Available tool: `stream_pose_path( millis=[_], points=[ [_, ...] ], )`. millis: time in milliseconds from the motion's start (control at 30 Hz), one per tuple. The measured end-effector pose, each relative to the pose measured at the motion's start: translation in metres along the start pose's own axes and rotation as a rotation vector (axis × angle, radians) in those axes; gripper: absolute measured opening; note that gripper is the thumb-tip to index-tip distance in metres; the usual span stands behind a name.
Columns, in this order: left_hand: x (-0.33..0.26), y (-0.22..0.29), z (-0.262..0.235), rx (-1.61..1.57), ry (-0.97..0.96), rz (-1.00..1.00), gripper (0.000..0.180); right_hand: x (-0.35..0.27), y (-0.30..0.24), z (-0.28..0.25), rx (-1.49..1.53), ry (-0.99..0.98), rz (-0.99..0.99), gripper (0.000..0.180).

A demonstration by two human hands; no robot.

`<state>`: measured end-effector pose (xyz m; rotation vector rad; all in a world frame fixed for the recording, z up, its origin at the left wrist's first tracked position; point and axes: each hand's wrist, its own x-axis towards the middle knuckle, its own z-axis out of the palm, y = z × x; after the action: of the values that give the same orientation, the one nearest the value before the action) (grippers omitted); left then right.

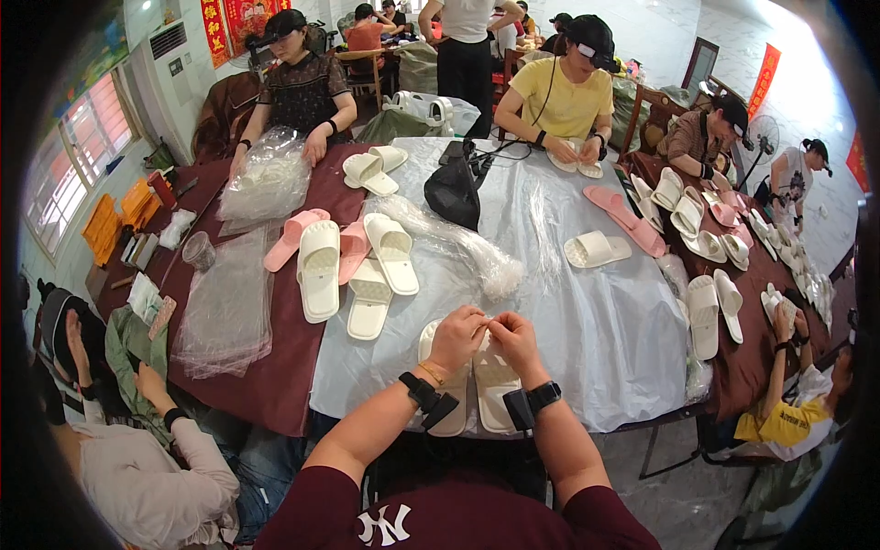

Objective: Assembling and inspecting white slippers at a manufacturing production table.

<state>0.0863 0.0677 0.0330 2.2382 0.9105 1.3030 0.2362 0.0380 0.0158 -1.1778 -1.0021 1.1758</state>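
A: Entry. Left hand (456, 337) and right hand (515, 339) meet fingertip to fingertip, pinching something too small to tell, directly over the pair of cream moulded-foam slippers (477, 380) beneath them.

B: Slippers' position?

A: Side by side, soles up, on the grey plastic sheet (587, 321) at the near table edge, probably kept within reach.

B: Surroundings?

A: Beyond the left hand, more white and pink foam slippers (346, 261); ahead of both, a crumpled clear plastic bag (463, 243).
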Motion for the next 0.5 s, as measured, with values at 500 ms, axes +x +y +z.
stream_pose_path(
  millis=[500],
  points=[
    [-0.001,0.005,0.003,0.254,-0.079,0.058,0.017,0.002,0.023,0.004,-0.416,0.157,-0.244,0.009]
  ],
)
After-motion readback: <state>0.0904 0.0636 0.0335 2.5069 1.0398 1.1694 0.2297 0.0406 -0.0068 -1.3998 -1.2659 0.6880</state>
